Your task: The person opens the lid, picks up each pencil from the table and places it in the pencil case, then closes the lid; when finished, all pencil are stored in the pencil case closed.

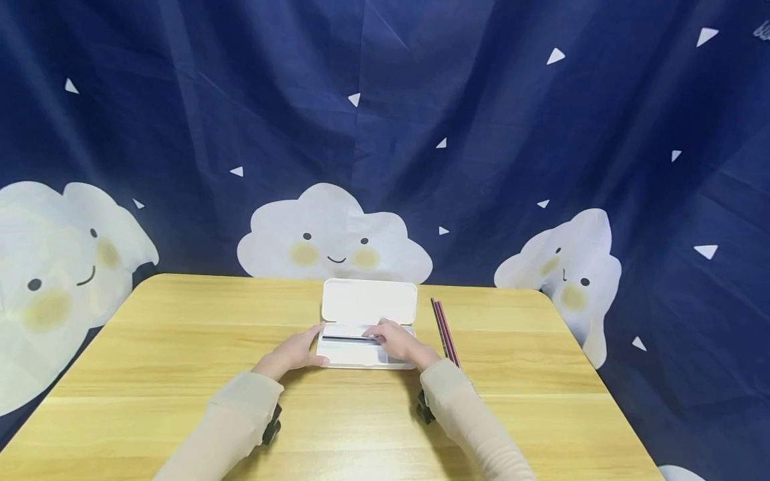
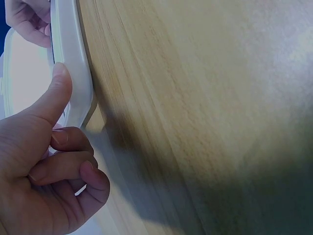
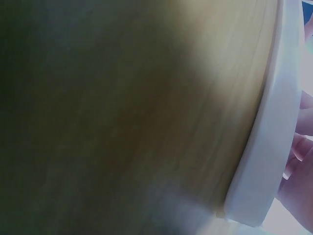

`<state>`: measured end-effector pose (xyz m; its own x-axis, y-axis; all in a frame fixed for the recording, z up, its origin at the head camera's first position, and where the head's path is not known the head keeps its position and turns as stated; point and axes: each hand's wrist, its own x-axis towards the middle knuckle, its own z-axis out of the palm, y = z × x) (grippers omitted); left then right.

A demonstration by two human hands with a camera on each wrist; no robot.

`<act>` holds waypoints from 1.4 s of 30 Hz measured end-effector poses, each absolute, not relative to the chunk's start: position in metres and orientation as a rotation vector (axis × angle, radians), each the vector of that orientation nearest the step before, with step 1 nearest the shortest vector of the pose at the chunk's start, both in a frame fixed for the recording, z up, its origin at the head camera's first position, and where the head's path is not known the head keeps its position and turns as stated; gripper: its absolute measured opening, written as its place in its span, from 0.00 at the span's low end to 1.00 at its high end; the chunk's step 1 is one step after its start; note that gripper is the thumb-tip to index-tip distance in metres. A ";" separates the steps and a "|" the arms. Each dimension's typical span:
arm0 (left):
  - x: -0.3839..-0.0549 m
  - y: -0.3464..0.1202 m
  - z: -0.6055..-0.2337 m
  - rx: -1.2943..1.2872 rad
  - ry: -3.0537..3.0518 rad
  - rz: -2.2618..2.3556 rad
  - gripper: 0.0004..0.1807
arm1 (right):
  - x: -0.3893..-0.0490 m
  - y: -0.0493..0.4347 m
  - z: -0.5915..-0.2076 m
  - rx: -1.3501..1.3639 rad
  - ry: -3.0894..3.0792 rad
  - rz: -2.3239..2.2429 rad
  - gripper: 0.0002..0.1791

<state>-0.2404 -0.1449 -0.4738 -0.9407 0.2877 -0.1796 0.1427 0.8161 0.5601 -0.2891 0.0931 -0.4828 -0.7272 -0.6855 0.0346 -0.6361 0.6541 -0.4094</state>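
Observation:
A white pencil case (image 1: pixel 349 355) lies on the table with its lid (image 1: pixel 369 300) folded back away from me. My left hand (image 1: pixel 295 351) holds the case's left end. In the left wrist view its thumb (image 2: pixel 57 93) rests on the front rim while the other fingers curl at the corner. Inside the case, my right hand (image 1: pixel 397 341) pinches the right end of a dark, thin pencil (image 1: pixel 344 339) that lies lengthwise. The right wrist view shows the curled right fingers (image 3: pixel 305 120) behind the front wall of the case (image 3: pixel 266 142).
Several dark and red pencils (image 1: pixel 445 331) lie side by side on the wooden table (image 1: pixel 511 401), right of the case and close to the right forearm. Behind the table's far edge hangs a blue curtain (image 1: pixel 397 133) printed with clouds.

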 end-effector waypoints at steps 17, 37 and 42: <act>-0.243 -0.145 -0.475 0.335 2.743 0.803 0.47 | -0.319 0.109 -0.523 -1.151 2.551 -0.988 0.13; -0.242 -0.146 -0.474 0.337 2.745 0.789 0.47 | -0.273 0.125 -0.461 -0.898 2.534 -1.223 0.13; -0.242 -0.146 -0.475 0.343 2.751 0.790 0.46 | -0.261 0.137 -0.438 -0.850 2.537 -1.238 0.14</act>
<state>-0.2420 -0.1464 -0.4750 -0.9387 0.2937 -0.1805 0.1532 0.8244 0.5448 -0.2607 0.1374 -0.4377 -0.8167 -0.5723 0.0741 -0.4105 0.4860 -0.7715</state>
